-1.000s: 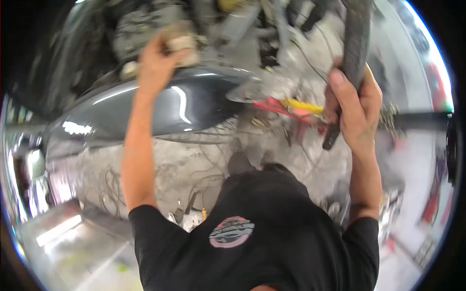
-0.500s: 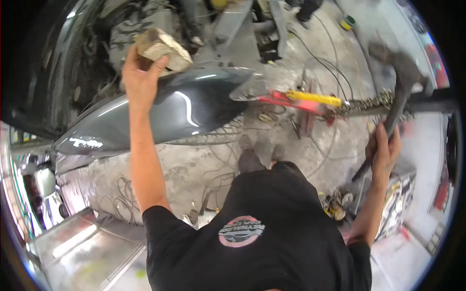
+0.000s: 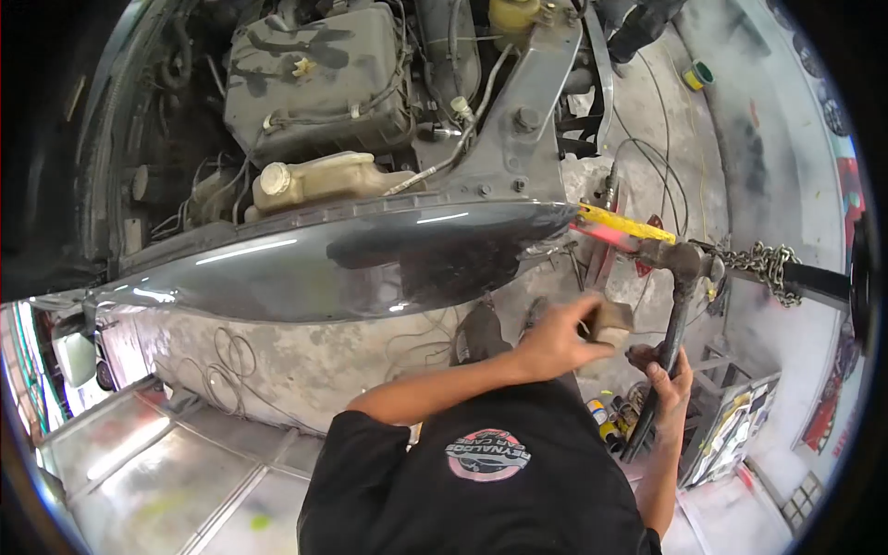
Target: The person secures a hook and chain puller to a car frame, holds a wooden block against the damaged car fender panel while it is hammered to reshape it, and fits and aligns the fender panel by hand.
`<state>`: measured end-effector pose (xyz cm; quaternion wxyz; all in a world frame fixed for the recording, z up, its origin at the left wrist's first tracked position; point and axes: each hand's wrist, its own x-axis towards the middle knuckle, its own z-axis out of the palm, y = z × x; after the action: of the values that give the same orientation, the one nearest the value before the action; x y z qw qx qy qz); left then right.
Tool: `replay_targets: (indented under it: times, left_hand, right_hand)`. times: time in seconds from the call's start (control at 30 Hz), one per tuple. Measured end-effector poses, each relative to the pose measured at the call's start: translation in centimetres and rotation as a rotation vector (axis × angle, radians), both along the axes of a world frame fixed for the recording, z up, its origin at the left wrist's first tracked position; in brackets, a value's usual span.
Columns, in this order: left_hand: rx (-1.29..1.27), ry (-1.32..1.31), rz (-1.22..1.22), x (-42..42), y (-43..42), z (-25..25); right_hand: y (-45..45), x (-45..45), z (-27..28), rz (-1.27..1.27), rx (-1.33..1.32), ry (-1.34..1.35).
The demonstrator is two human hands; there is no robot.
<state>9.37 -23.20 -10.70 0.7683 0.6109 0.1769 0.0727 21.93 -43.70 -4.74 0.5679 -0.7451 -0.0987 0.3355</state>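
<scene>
My left hand (image 3: pixel 558 340) is closed around a wooden block (image 3: pixel 611 326), in front of my body and below the fender's right end. Just to its right, my right hand (image 3: pixel 672 381) grips a hammer (image 3: pixel 681 301) by its dark handle, with the head pointing up. Behind the hammer head, a yellow and red clamp-like piece (image 3: pixel 629 225) sits at the tip of the dark grey car fender (image 3: pixel 370 264). A chain (image 3: pixel 772 268) runs from that side to a black bar. The block and hammer are close together; whether they touch I cannot tell.
Above the fender lies the engine bay, with a grey engine cover (image 3: pixel 314 79) and a pale plastic reservoir (image 3: pixel 324 180). Cables (image 3: pixel 236 365) lie coiled on the floor. A metal rack (image 3: pixel 731 407) stands at the right. A person's dark shoe (image 3: pixel 638 28) shows at the top.
My left hand has moved with the wooden block from above the fender down and right toward my other hand. My right hand has come lower and inward with the hammer.
</scene>
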Motion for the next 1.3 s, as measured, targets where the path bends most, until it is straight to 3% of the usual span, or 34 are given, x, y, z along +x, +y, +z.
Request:
replay_targets:
  times: [0.13,0.2,0.27,0.33,0.4,0.57,0.67,0.73,0.77,0.83,0.93,1.0,1.13,1.23,1.3]
  left_hand:
    - [-0.110,-0.037,-0.045,2.4,-2.1,-1.4]
    - [-0.128,-0.013,-0.092,2.7,-2.0,-1.9]
    - [0.066,-0.099,-0.192,2.8,-1.6,-2.5]
    - [0.050,-0.090,-0.180,1.6,-1.7,-3.0]
    - [0.265,-0.011,-0.228,-0.3,0.2,-3.1]
    - [0.666,-0.362,0.189,-6.9,9.4,2.3]
    - [0.811,-0.428,0.422,-9.6,14.0,4.8]
    - [1.057,-0.374,0.661,-10.7,15.4,4.9]
    - [1.038,-0.374,0.675,-10.8,15.9,4.4]
    - [1.401,-0.307,0.566,-10.8,16.8,3.3]
    - [1.417,-0.361,0.704,-9.7,16.4,2.2]
    - [1.412,-0.366,0.708,-9.7,16.5,2.1]
    - [1.348,-0.334,0.695,-9.6,15.8,2.6]
    - [1.292,-0.294,0.697,-9.5,15.4,2.6]
    - [1.310,-0.291,0.691,-9.4,15.8,2.3]
  right_hand:
    - [-0.2,-0.7,-0.6,0.065,-0.150,0.000]
    - [1.3,-1.6,-0.7,0.037,-0.101,0.046]
    - [1.3,-1.9,-2.0,0.030,-0.151,0.044]
    - [1.3,-2.0,-3.1,0.022,-0.148,0.063]
    - [0.6,-1.5,-4.1,-0.004,-0.165,0.181]
    - [-6.0,0.4,-10.5,0.139,-0.462,0.162]
    - [-7.9,-0.1,-14.0,0.121,-0.526,0.266]
    - [-10.3,0.2,-16.6,0.193,-0.587,0.332]
    - [-11.1,0.0,-17.3,0.234,-0.695,0.295]
    - [-12.4,0.1,-18.1,0.275,-0.758,0.371]
    - [-14.0,0.4,-18.5,0.314,-0.803,0.408]
    - [-13.6,0.5,-18.0,0.471,-0.946,0.308]
    - [-12.6,0.7,-17.5,0.550,-0.928,0.216]
    - [-15.3,1.9,-19.6,0.473,-0.902,0.360]
    - [-10.5,1.8,-17.4,0.571,-0.959,0.280]
